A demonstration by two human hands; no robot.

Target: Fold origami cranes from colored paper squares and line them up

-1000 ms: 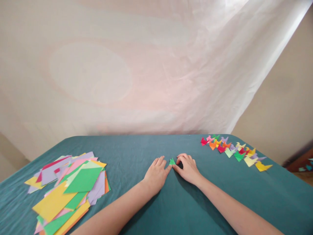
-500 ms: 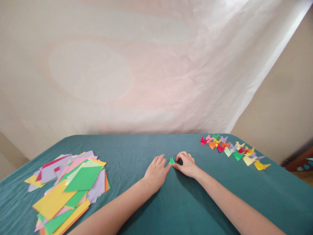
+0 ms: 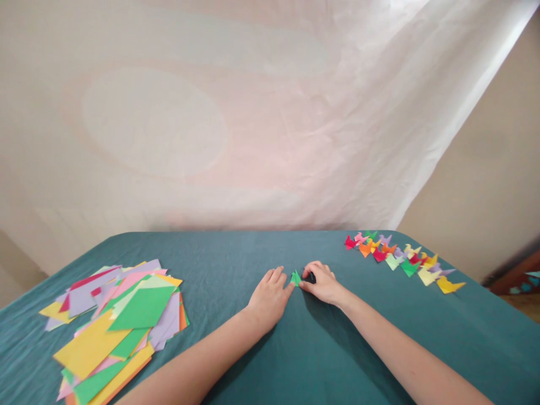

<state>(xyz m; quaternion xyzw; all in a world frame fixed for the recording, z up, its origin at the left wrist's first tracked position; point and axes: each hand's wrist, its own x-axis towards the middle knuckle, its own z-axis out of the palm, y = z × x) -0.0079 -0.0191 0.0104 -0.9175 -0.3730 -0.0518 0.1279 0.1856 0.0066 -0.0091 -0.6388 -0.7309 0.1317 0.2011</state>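
A small green folded paper (image 3: 296,278) with a pointed top rests on the teal cloth between my two hands. From the left, my left hand (image 3: 270,293) lies palm down with its fingers stretched out, its thumb tip touching the paper's lower left edge. My right hand (image 3: 322,283) is on the other side, with thumb and index finger curled in a pinch at the paper's right edge. The right fingertips partly hide that edge.
Loose coloured paper sheets (image 3: 143,306) are heaped at the left of the cloth-covered table (image 3: 236,365). Several small folded paper birds (image 3: 408,268) stand in slanting rows at the back right. A pale curtain (image 3: 261,140) hangs behind the table.
My right thumb has drawn slightly back to the right, so more of the green paper's lower part shows. The left hand has stayed nearly still.
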